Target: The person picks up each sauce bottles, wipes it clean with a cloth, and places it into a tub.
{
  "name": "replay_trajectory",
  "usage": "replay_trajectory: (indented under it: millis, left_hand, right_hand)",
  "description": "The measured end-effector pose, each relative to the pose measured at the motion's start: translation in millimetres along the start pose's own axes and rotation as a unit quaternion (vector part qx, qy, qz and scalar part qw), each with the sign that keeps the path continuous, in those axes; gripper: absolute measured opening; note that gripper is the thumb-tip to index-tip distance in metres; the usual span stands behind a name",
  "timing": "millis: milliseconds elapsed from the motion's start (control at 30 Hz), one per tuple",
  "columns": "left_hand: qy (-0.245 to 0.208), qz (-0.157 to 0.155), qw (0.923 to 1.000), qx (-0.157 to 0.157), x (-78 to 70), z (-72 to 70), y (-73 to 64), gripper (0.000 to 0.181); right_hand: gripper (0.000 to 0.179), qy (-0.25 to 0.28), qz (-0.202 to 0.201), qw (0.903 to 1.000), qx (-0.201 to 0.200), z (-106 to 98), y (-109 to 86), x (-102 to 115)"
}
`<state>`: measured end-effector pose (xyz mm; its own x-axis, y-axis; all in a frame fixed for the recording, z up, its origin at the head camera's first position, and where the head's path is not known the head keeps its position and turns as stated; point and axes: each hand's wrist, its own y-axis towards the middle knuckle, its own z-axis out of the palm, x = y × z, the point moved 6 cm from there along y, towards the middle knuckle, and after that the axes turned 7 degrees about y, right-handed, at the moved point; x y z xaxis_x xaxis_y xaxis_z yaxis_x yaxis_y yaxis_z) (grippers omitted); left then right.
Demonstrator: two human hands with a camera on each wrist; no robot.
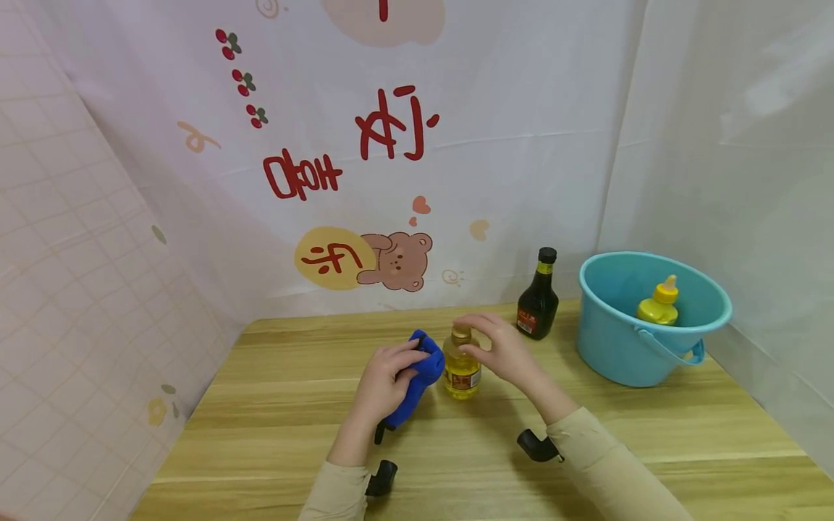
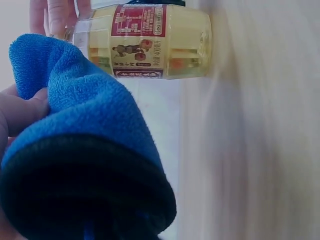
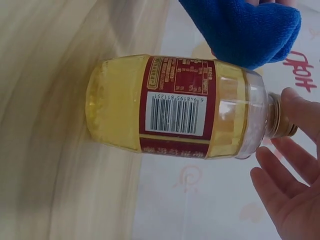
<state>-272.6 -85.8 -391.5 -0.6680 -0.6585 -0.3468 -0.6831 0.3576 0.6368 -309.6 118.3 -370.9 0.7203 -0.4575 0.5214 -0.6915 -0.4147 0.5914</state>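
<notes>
A blue terry cloth (image 1: 415,391) with black edging is gripped in my left hand (image 1: 384,382), bunched between thumb and fingers. In the left wrist view the cloth (image 2: 95,100) hangs with its dark trim toward the camera. Just right of it, an oil bottle (image 1: 462,369) stands upright on the table. My right hand (image 1: 504,349) has its thumb and index finger at the bottle's neck and cap (image 3: 281,117), while the other fingers are spread loosely. The right wrist view shows the bottle's label (image 3: 177,107) with a barcode; the cloth is close against the bottle's shoulder there.
Behind to the right stands a dark sauce bottle (image 1: 537,297) with a black cap. Beside it, a light blue bucket (image 1: 612,351) holds a yellow squeeze bottle (image 1: 658,310). A printed sheet (image 1: 521,145) hangs behind the wooden table (image 1: 293,405).
</notes>
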Motion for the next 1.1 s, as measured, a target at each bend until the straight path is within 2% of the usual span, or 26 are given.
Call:
replay_trajectory:
  millis: [167,300,467,667,933,1100]
  left_hand:
    - [0.02,0.026,0.9995,-0.002,-4.4,-3.5,8.7,0.031]
    - [0.03,0.03,0.999,0.013,-5.9,-4.7,15.2,0.032]
    - [0.043,0.041,0.9977,0.033,-8.0,-5.1,21.7,0.032]
    - [0.056,0.067,0.9951,0.048,-12.5,-6.4,29.4,0.029]
    - [0.071,0.088,0.991,0.072,-15.9,-7.1,39.2,0.029]
    - [0.078,0.084,0.9901,0.081,-15.7,-7.5,43.3,0.028]
  right_hand:
    - [0.043,0.042,0.019,0.9987,-0.021,-2.1,-5.0,-7.6]
    - [0.041,0.077,0.04,0.9956,-0.036,-1.2,-9.2,-15.4]
    - [0.039,0.123,0.079,0.9883,-0.045,2.3,-14.5,-25.8]
    - [0.039,0.167,0.102,0.9797,-0.045,7.1,-16.1,-29.1]
    - [0.035,0.143,0.121,0.9811,-0.05,8.4,-13.7,-28.0]
    - [0.035,0.138,0.123,0.9814,-0.05,8.5,-12.7,-28.5]
